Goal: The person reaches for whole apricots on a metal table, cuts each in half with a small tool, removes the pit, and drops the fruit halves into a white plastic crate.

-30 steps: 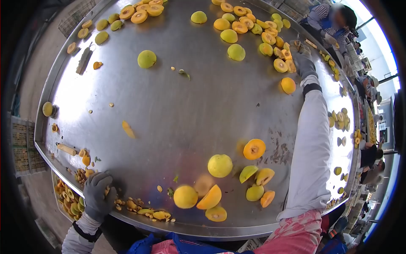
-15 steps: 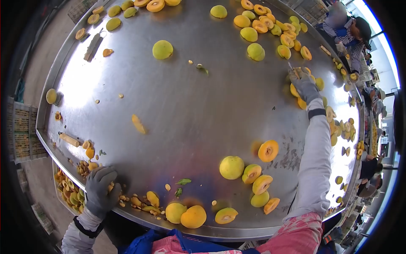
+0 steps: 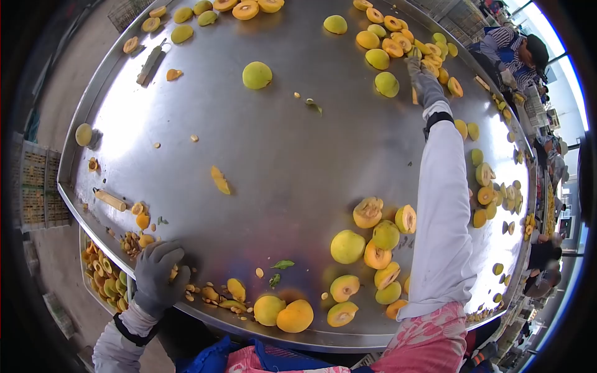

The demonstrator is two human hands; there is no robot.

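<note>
My left hand (image 3: 163, 273), in a grey glove, rests curled at the near left rim of the metal table (image 3: 298, 155). A small yellowish piece shows between its fingers. Beside it lie pits and scraps (image 3: 214, 297). My right hand (image 3: 426, 84), also gloved, reaches far across to the heap of yellow fruit halves (image 3: 401, 43) at the back right. Its fingertips are at the heap, and what they grip, if anything, is hidden. Several whole and halved fruits (image 3: 377, 253) lie near the front, left of my right forearm.
A crate of cut fruit (image 3: 102, 273) stands below the left rim. Two wooden-handled tools (image 3: 111, 199) lie at the left. A green-yellow fruit (image 3: 257, 75) sits upper middle. A co-worker (image 3: 513, 50) in striped sleeves stands at the upper right.
My right hand has moved farther across to the heap. More fruit pieces now lie in the front group. My left hand has stayed near the rim.
</note>
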